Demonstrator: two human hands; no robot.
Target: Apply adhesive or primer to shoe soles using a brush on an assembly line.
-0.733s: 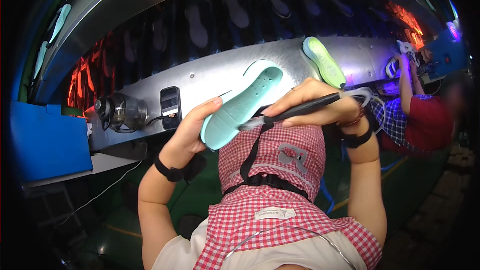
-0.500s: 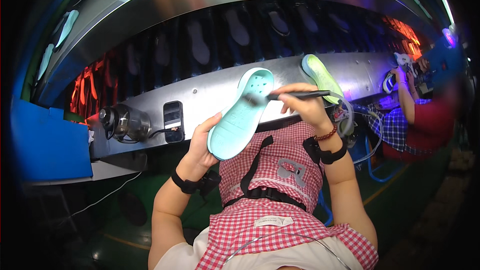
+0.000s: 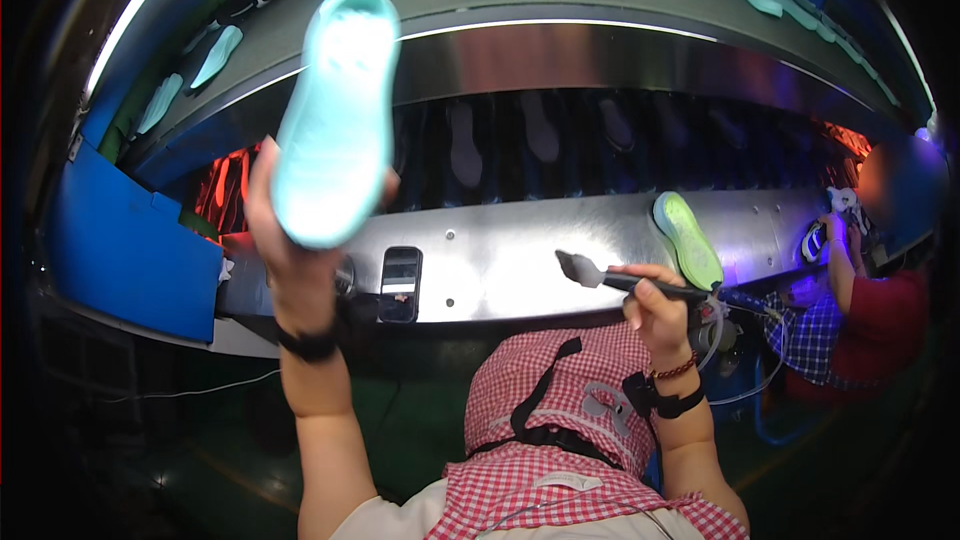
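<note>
The left hand [image 3: 292, 245] is raised high and clamps the lower end of a pale mint shoe sole [image 3: 335, 115], fingers wrapped behind it and the thumb showing at its right edge. The sole stands nearly upright, tilted a little to the right, its smooth face toward the camera, and it rises in front of the steel ledge of the upper conveyor shelf [image 3: 600, 40]. A black band sits on that wrist.

The right hand [image 3: 655, 310] is lower and well apart from the sole, curled shut around the dark handle of a small brush [image 3: 600, 275]. The brush head points left and hangs over the shiny steel work surface [image 3: 500, 250]; whether the bristles touch the metal is hard to tell from this angle. A beaded bracelet and a dark band circle that wrist.

On the steel surface a black phone [image 3: 400, 283] lies just right of the left forearm, and a lime green sole [image 3: 688, 238] rests tilted near the right hand. Dark soles sit in the shadowed slot above the surface, and blue and mint soles [image 3: 215, 55] lie on the upper shelf. At the far right another person in a red top [image 3: 880, 310] works with an arm raised.
</note>
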